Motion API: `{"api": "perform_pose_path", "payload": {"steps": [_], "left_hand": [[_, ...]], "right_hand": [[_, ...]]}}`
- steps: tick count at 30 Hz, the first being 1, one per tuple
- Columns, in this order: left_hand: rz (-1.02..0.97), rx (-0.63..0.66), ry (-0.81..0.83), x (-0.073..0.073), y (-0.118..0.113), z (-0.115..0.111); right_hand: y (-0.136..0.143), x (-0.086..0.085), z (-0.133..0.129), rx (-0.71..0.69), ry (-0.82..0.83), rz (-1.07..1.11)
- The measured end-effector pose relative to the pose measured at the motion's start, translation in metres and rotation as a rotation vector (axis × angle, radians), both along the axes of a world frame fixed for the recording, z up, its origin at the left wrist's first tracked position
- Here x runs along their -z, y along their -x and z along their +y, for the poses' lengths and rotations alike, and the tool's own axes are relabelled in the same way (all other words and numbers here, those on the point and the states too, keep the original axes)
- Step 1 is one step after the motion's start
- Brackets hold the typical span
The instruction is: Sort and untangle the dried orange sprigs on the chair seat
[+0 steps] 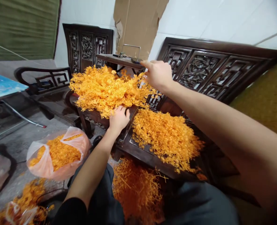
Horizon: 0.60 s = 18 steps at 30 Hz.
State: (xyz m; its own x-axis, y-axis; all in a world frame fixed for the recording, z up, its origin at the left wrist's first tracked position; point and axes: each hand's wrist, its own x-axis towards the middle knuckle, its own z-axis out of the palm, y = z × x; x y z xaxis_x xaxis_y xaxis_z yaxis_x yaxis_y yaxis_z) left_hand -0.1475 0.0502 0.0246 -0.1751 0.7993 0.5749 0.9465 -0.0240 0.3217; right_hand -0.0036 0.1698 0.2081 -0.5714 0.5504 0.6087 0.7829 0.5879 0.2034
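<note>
A big heap of orange-yellow frilly strands (105,87) lies on dark wooden furniture ahead. My left hand (119,118) rests at the heap's near edge with its fingers curled against the strands; what they hold, if anything, is hidden. Over the heap's right side, my right hand (158,73) is raised with its fingers bent, and strands hang just below it; whether it grips any is too small to tell. A second, lower pile of orange strands (166,134) spreads on the wooden seat to the right.
A pink plastic bag (78,137) of orange pieces stands on the floor at left. More strands lie between my legs (138,187) and at the lower left (30,200). Carved wooden chair backs (206,67) line the wall. A blue-topped table (4,86) is at far left.
</note>
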Motion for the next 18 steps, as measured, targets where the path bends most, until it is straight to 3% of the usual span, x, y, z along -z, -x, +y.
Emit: {"api": "perform_pose_path", "payload": {"steps": [3,8,10,13,18], "left_hand": [[-0.013,0.023,-0.01,0.0,-0.007,-0.009],[0.079,0.322,-0.312,-0.025,-0.025,-0.028],[0.07,0.274,-0.314,-0.035,-0.021,-0.024],[0.065,0.168,-0.117,-0.044,0.002,-0.003],[0.096,0.08,0.054,-0.047,0.04,0.022]], "right_hand": [[-0.002,-0.011,-0.005,0.019,0.015,0.03],[0.002,0.002,-0.026,-0.143,0.044,-0.294],[-0.002,0.011,-0.035,-0.155,0.062,-0.443],[-0.016,0.016,-0.046,-0.067,0.074,-0.55],[-0.048,0.006,-0.06,0.029,0.025,-0.471]]}}
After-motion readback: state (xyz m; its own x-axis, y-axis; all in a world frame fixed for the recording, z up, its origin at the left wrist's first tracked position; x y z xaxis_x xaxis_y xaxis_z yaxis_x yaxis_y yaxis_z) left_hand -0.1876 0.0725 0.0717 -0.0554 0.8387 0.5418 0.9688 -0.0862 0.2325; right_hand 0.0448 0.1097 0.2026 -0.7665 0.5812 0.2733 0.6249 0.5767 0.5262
